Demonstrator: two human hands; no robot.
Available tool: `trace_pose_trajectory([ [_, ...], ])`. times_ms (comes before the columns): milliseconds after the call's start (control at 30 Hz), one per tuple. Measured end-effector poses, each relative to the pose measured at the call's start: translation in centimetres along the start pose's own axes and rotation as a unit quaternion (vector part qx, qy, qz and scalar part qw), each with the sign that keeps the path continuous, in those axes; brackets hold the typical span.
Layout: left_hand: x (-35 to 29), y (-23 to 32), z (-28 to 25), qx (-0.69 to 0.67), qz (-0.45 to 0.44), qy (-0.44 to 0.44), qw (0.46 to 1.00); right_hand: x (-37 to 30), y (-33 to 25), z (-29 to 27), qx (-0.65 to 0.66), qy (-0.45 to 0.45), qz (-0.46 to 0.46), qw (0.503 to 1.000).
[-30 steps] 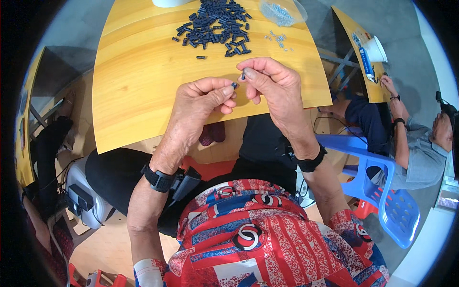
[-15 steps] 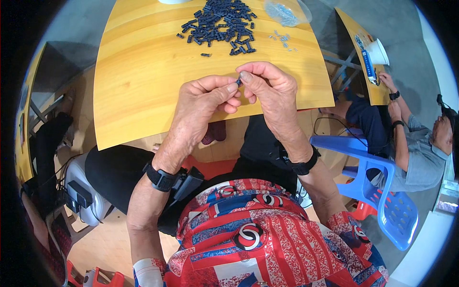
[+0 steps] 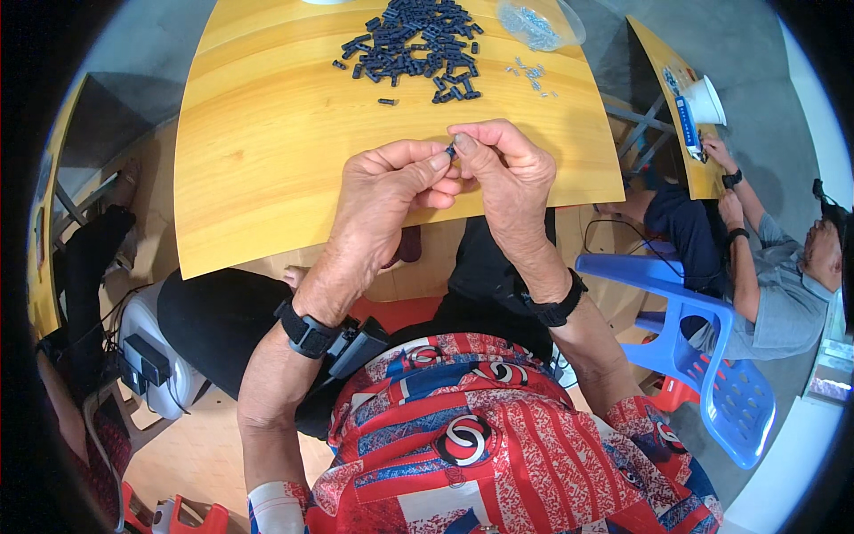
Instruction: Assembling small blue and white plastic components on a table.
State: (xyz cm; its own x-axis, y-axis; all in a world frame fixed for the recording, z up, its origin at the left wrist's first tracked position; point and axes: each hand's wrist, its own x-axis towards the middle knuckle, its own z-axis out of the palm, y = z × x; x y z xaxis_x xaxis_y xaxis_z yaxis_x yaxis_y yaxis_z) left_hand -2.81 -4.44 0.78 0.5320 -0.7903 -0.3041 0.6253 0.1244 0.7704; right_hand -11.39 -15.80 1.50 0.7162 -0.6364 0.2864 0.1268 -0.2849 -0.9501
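Note:
Above the near edge of a yellow wooden table (image 3: 258,178), my two hands meet. My left hand (image 3: 391,182) pinches a small dark plastic piece (image 3: 451,151) between thumb and forefinger. My right hand (image 3: 507,169) closes thumb and forefinger at the upper end of that same piece; whether it also holds a tiny metal part is hidden by the fingertips. Farther back lies a heap of small black cylindrical pieces (image 3: 414,40), with one single black piece (image 3: 388,101) apart from it. Several small silvery metal parts (image 3: 532,73) are scattered to the right of the heap.
A clear bag (image 3: 543,27) of silvery parts lies at the far right of the table. Right of me are a blue plastic stool (image 3: 703,338) and a seated person (image 3: 774,276) at another table, where a white tub (image 3: 703,100) stands. A white stool (image 3: 156,356) is on the left.
Both hands have shifted very slightly to the right, still pinching the small dark piece together. The heap and the loose parts stay as they were.

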Motion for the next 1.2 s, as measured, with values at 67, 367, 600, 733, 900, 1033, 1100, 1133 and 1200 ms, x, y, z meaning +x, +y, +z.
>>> trace_pose_trajectory([
  [67, 0.1, -0.1, -0.1, -0.005, 0.005, -0.002, 1.000, 0.1, 0.2, 0.0, -0.004, -0.003, -0.011, 1.000],
  [367, 0.2, -0.7, 0.1, 0.019, 0.046, 0.011, 0.999, 0.2, 0.6, 0.0, -0.081, -0.009, -0.093, 0.992],
  [600, 0.2, -0.4, 0.4, 0.023, 0.052, 0.020, 0.998, 0.7, 0.6, -1.0, -0.080, -0.066, -0.096, 0.990],
  [733, 0.3, -0.3, 0.1, 0.026, 0.047, 0.006, 0.999, 0.6, -0.1, -1.9, -0.020, -0.099, 0.005, 0.995],
  [900, 0.3, -0.3, -0.2, 0.036, 0.039, -0.004, 0.999, 0.3, -0.5, -1.5, -0.043, -0.093, -0.013, 0.995],
  [1033, 0.2, -0.2, -0.3, 0.027, 0.037, -0.010, 0.999, 0.1, -0.4, -1.4, -0.084, -0.086, -0.052, 0.991],
  [1100, 0.2, -0.2, -0.3, 0.026, 0.035, -0.012, 0.999, 0.1, -0.6, -1.5, -0.099, -0.082, -0.056, 0.990],
  [1133, 0.2, -0.1, -0.2, 0.024, 0.032, -0.012, 0.999, 0.1, -0.7, -1.6, -0.113, -0.078, -0.060, 0.989],
  [1200, 0.2, -0.1, -0.2, 0.023, 0.029, -0.010, 0.999, 0.1, -0.8, -1.6, -0.127, -0.074, -0.068, 0.987],
])
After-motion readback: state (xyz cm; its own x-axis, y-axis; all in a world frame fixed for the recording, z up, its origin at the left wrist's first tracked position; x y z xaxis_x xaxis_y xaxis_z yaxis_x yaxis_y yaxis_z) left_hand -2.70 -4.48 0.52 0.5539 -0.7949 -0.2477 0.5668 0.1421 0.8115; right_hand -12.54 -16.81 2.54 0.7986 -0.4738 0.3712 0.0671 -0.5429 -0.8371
